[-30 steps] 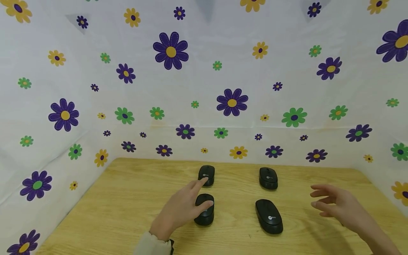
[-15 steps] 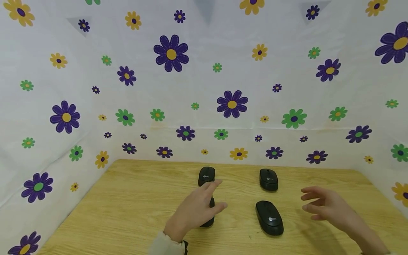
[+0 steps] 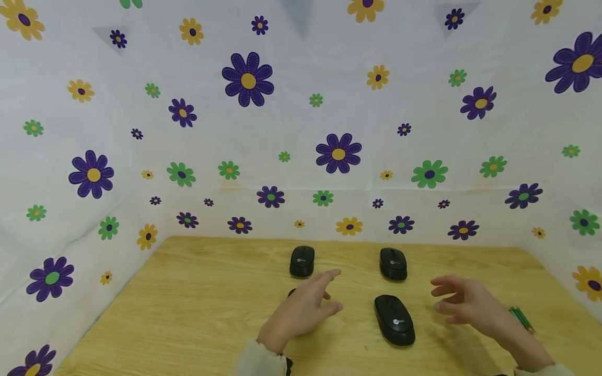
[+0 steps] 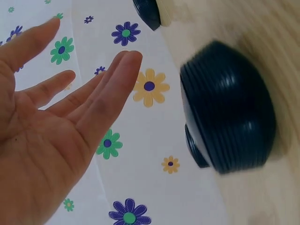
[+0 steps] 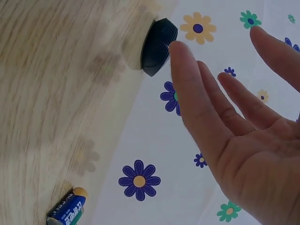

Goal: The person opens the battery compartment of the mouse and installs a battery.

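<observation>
My left hand (image 3: 303,313) hovers over the left side of the table with fingers extended and nothing in them. Beneath it, the near left black computer mouse (image 3: 291,293) is almost wholly hidden. Another mouse (image 3: 302,261) lies just beyond the fingertips. In the left wrist view a mouse (image 4: 229,108) shows large beside the raised palm. My right hand (image 3: 470,304), also holding nothing, is held above the table with loosely bent fingers. To its left lie the near right mouse (image 3: 395,319) and the far right mouse (image 3: 393,263).
Green batteries (image 3: 522,319) lie beside the right forearm; one blue and green battery (image 5: 68,208) shows in the right wrist view. A white cloth (image 3: 282,120) with printed flowers surrounds the wooden table (image 3: 197,303) at the back and sides.
My left hand has moved right, covering more of the near left mouse. My right hand has moved left, and the green batteries have come into view beside its forearm. The mice stay put.
</observation>
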### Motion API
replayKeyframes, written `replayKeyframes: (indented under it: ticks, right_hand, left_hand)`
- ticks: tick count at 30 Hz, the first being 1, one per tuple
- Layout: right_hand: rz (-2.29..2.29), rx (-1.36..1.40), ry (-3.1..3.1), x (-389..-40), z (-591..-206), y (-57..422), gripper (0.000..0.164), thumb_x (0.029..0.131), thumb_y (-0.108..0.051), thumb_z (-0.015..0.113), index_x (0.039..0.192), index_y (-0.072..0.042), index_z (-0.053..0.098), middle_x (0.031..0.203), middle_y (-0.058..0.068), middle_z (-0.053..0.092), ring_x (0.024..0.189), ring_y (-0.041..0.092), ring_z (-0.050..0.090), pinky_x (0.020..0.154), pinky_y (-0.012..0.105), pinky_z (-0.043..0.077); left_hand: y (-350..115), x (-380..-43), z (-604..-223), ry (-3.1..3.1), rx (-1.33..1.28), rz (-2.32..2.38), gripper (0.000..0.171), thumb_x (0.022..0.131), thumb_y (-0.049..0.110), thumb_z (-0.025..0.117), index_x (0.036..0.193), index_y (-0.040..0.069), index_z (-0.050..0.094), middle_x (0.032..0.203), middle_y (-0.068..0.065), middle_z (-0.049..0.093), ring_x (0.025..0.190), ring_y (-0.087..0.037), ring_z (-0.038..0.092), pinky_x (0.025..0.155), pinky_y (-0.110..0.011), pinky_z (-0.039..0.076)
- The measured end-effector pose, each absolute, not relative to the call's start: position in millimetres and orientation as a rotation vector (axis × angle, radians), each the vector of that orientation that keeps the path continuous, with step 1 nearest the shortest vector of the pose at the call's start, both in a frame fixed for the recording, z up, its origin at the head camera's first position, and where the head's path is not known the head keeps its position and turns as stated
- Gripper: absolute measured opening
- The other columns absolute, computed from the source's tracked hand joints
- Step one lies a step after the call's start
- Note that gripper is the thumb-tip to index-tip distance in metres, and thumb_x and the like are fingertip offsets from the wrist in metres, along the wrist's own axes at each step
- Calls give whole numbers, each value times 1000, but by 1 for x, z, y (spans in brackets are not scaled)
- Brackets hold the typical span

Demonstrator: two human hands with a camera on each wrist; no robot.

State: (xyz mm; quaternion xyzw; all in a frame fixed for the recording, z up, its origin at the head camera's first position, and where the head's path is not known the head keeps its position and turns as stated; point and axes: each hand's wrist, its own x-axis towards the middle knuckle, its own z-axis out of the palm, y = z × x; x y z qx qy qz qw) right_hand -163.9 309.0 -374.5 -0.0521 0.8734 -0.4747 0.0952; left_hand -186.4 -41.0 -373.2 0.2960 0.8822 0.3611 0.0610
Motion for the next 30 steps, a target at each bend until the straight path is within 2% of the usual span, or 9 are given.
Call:
replayKeyframes:
  ticks: [7, 12, 16, 20, 30]
  right_hand:
    - [-1475, -240, 2475, -167, -379, 314, 57, 97, -7, 66, 136, 23, 38, 123, 36, 58, 103, 38, 67, 77, 46, 63]
    - [-1526, -230, 2390, -170, -384, 316, 59, 98, -8, 65, 137, 24, 35, 125, 36, 57, 104, 37, 66, 79, 49, 63]
    - [-1543, -229, 2323, -170, -389, 314, 60, 99, -9, 64, 138, 24, 33, 127, 36, 56, 106, 37, 65, 80, 50, 62]
    - [-1545, -211, 2275, -169, -391, 314, 62, 99, -11, 64, 139, 23, 31, 129, 35, 54, 109, 37, 64, 81, 50, 62]
    - [-1530, -163, 2238, -172, -394, 303, 61, 102, -18, 61, 142, 19, 33, 134, 35, 50, 113, 38, 60, 83, 53, 61]
  left_hand:
    - [-33, -188, -374, 2497, 870, 1279, 58, 97, 9, 70, 150, 11, 47, 142, -18, 55, 102, -18, 68, 84, -29, 57]
    - [-28, -190, -376, 2339, 753, 1458, 52, 98, 4, 65, 148, 10, 49, 141, -21, 54, 101, -24, 67, 71, -31, 62]
    - [-25, -190, -383, 2180, 623, 1603, 47, 101, 0, 57, 148, 7, 49, 141, -23, 51, 99, -30, 66, 65, -39, 64]
    - [-19, -189, -388, 2070, 536, 1665, 50, 101, -1, 56, 149, 5, 46, 141, -23, 50, 103, -32, 65, 66, -45, 64]
    - [-4, -191, -391, 1930, 435, 1704, 52, 99, 2, 60, 149, 5, 46, 139, -17, 51, 107, -33, 65, 72, -47, 64]
